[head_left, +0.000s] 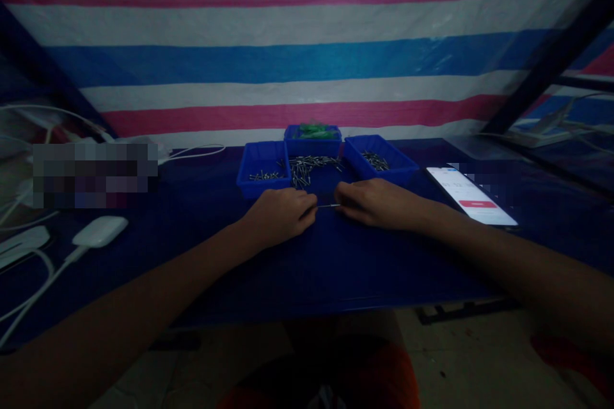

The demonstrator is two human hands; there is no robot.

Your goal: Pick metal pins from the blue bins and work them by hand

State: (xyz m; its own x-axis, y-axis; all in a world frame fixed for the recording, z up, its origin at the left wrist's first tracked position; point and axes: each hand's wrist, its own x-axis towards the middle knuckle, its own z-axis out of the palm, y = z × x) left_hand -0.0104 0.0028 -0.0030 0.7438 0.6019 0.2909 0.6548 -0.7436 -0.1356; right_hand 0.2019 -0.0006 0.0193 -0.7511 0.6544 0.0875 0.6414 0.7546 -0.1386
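Between my two hands, just above the dark blue table, a thin metal pin (328, 206) lies level. My left hand (283, 214) has its fingers closed on the pin's left end. At the other end, the bent fingers of my right hand (364, 199) pinch it, and the fingertips partly hide it. Straight behind the hands is a loose pile of similar thin metal pieces (311, 163). A blue tray (263, 190) with some of these pieces stands left of the pile. To the right stands another blue tray (396, 172), also holding metal pieces.
A third blue tray (313, 146) at the back holds green items (316, 131), too blurred to name. A lit phone (472, 195) lies near my right forearm. At the left are a white charger (100, 231) and cables. A striped sheet (307, 64) hangs behind the table (307, 281).
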